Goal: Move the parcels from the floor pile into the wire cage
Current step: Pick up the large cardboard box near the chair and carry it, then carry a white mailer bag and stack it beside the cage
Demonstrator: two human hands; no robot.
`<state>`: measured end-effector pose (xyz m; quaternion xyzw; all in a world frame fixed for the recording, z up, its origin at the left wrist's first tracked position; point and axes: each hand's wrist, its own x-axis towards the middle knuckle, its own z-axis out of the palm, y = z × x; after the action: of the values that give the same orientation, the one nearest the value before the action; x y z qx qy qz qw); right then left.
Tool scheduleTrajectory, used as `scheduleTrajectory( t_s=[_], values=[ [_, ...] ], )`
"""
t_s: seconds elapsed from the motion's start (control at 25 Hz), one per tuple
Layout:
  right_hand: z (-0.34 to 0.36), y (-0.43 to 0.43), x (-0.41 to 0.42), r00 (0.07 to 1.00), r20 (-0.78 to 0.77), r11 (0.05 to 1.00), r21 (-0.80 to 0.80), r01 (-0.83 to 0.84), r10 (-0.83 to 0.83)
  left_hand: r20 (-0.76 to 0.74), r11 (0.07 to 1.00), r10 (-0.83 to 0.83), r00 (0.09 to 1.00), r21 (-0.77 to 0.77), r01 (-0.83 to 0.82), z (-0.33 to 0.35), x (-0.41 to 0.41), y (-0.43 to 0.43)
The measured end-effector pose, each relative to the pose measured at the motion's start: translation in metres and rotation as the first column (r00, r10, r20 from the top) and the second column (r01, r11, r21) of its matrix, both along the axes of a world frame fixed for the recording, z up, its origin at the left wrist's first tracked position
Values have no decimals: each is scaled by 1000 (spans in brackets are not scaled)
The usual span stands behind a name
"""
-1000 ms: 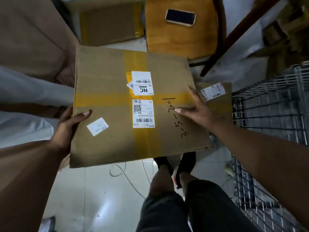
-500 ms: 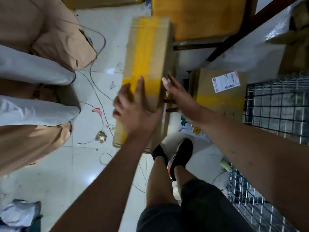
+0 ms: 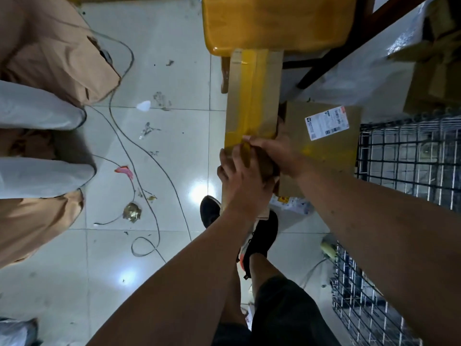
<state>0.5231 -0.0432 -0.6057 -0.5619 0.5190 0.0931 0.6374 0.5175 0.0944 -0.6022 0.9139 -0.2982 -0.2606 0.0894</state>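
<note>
Parcel (image 3: 252, 96) is up on its edge in front of you, over your shoes (image 3: 262, 236), showing only its narrow side, so it reads as a slim brown carton. Both arms reach in to its near end: your left hand (image 3: 240, 181) wraps the near corner from the left, fingers curled onto the cardboard, and your right hand (image 3: 274, 153) clamps over the top edge from the right, fingertips down on the tape. That two-sided grip at one end looks like a carry hold. On edge, a wide flat box is easier to steer, and I judge it would slip down past the cage rim more easily than it would lying flat. A broad band of yellow tape (image 3: 249, 78) runs the length of the visible side and crosses another band by your fingers, and the corners look square and undamaged. Just right of your hands a second parcel (image 3: 324, 151) lies low on the pile, white label (image 3: 326, 122) up, waiting its turn. The wire cage (image 3: 409, 156) stands immediately right of that, close enough for a short swing across. Loose cables (image 3: 139, 146) trail over the tiled floor (image 3: 174, 121) to your left, so mind your feet. The carton's far end sits up against the edge of the wooden stool (image 3: 274, 21). Whether it touches, you cannot tell from here.
</note>
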Motion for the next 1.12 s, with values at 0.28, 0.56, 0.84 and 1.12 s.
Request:
scheduleTrajectory(
  t_s=[0.28, 0.56, 0.84, 1.12],
  values=[
    [11, 5, -11, 946, -247, 892, -347, -289, 211, -140, 993, -120, 983, -24, 118, 1, 0, 6],
    [60, 52, 1, 804, -278, 626, -513, -587, 526, -189, 999, 24, 982, -43, -33, 37, 22, 49],
    [135, 160, 39, 420, -282, 216, -545, -810, 863, -157, 889, 456, 876, 38, -456, 131, 36, 149],
    [283, 301, 27, -50, -272, -220, -641, -736, 961, 20, 554, 833, 553, -61, -831, 282, -39, 296]
  ],
)
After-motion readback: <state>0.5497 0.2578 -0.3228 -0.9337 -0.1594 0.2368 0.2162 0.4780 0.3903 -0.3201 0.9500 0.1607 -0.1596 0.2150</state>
